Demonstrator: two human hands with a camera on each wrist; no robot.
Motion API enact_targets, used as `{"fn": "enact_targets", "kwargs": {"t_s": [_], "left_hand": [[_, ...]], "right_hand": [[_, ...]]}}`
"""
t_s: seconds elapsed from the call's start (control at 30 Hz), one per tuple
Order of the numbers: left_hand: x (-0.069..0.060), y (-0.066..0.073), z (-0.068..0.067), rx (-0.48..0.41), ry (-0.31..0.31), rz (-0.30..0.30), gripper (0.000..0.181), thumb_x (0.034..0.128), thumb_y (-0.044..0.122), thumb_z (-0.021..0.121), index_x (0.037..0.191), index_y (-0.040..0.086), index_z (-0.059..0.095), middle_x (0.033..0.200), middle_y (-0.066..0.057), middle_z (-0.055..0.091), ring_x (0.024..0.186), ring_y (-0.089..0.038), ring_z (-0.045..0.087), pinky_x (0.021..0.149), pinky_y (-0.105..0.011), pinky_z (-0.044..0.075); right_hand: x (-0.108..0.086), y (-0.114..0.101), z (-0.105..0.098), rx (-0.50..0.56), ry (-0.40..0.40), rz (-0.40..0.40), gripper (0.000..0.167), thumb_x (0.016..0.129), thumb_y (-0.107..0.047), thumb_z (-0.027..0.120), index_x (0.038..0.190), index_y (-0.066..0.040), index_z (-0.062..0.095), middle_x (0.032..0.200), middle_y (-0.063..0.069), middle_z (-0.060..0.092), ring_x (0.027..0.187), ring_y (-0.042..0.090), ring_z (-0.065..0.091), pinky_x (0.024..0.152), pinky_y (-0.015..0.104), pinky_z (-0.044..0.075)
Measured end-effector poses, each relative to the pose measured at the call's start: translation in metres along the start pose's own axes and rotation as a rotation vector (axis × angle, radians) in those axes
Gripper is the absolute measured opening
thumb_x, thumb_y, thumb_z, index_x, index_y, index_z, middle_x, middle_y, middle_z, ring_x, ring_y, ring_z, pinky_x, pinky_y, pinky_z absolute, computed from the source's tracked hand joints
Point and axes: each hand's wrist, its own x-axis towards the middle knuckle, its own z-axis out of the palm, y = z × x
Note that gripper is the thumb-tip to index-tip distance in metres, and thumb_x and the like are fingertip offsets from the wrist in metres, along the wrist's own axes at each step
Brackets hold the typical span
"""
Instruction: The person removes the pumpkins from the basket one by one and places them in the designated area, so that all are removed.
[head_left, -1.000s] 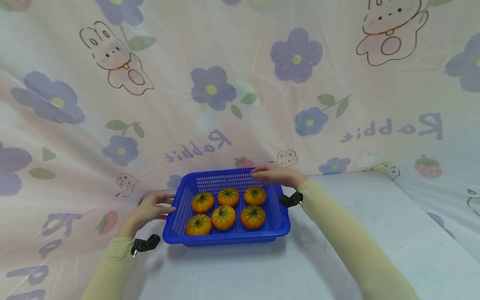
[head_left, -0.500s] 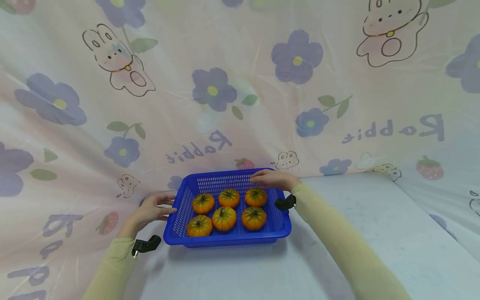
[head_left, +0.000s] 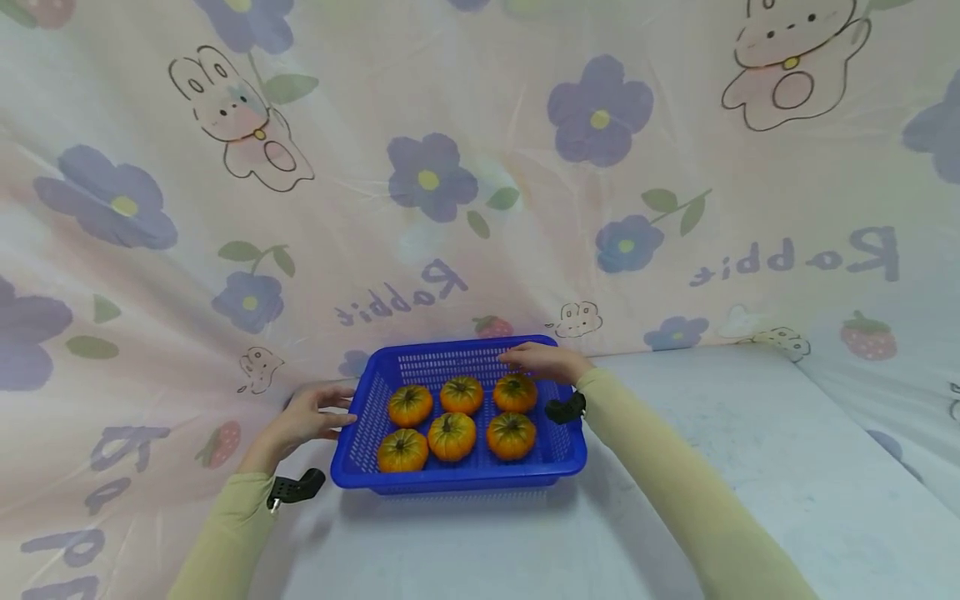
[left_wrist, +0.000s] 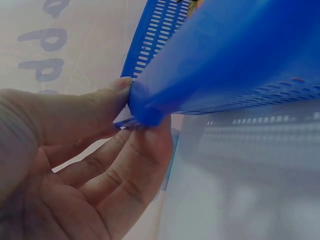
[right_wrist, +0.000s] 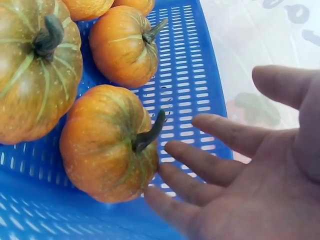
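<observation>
A blue plastic basket (head_left: 459, 481) with slotted walls holds several small orange pumpkins (head_left: 452, 437) with green streaks and dark stems. My left hand (head_left: 303, 419) pinches the basket's left rim; in the left wrist view its thumb lies on the upper side of the blue rim (left_wrist: 150, 107) and the fingers are under it. Over the back right corner, my right hand (head_left: 546, 362) reaches inside with its fingers extended and spread. In the right wrist view, those fingers lie right beside one pumpkin (right_wrist: 107, 145), and nothing is gripped. Whether the lower fingertips touch it, I cannot tell.
The basket stands on a white table (head_left: 660, 467), near the table's back edge. Behind and to the left hangs a pale curtain (head_left: 510, 275) printed with flowers and rabbits. A black wrist mount (head_left: 566, 408) overhangs the basket's right side.
My right hand has shifted slightly left and down into the basket, closer to the back right pumpkin. The left hand keeps its hold on the rim, and the pumpkins stay put.
</observation>
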Motion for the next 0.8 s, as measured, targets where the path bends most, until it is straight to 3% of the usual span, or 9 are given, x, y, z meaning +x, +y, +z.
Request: {"fn": "enact_targets", "kwargs": {"t_s": [0.43, 0.63, 0.8], "left_hand": [[0.001, 0.001, 0.001, 0.008, -0.001, 0.012, 0.053, 0.0905, 0.009, 0.066, 0.134, -0.011, 0.043, 0.123, -0.031, 0.052, 0.090, -0.030, 0.065, 0.075, -0.044, 0.056], [-0.001, 0.000, 0.000, 0.002, -0.004, 0.024, 0.053, 0.0904, 0.009, 0.066, 0.133, -0.012, 0.043, 0.122, -0.031, 0.053, 0.090, -0.031, 0.065, 0.075, -0.045, 0.056], [0.000, -0.001, 0.000, 0.012, 0.001, 0.027, 0.052, 0.0897, 0.010, 0.067, 0.132, -0.011, 0.045, 0.120, -0.030, 0.055, 0.089, -0.031, 0.065, 0.074, -0.044, 0.056]], "right_hand": [[0.007, 0.002, 0.007, -0.011, 0.038, 0.078, 0.060, 0.101, -0.038, 0.043, 0.146, 0.000, 0.033, 0.147, 0.024, 0.033, 0.134, 0.041, 0.030, 0.102, 0.064, 0.030], [0.009, 0.000, 0.014, -0.010, 0.039, 0.111, 0.056, 0.099, -0.037, 0.048, 0.140, 0.000, 0.040, 0.141, 0.022, 0.040, 0.129, 0.041, 0.037, 0.098, 0.063, 0.035], [0.012, 0.002, 0.016, -0.083, 0.036, 0.115, 0.049, 0.096, -0.033, 0.055, 0.133, 0.000, 0.050, 0.135, 0.018, 0.049, 0.126, 0.039, 0.042, 0.096, 0.062, 0.039]]}}
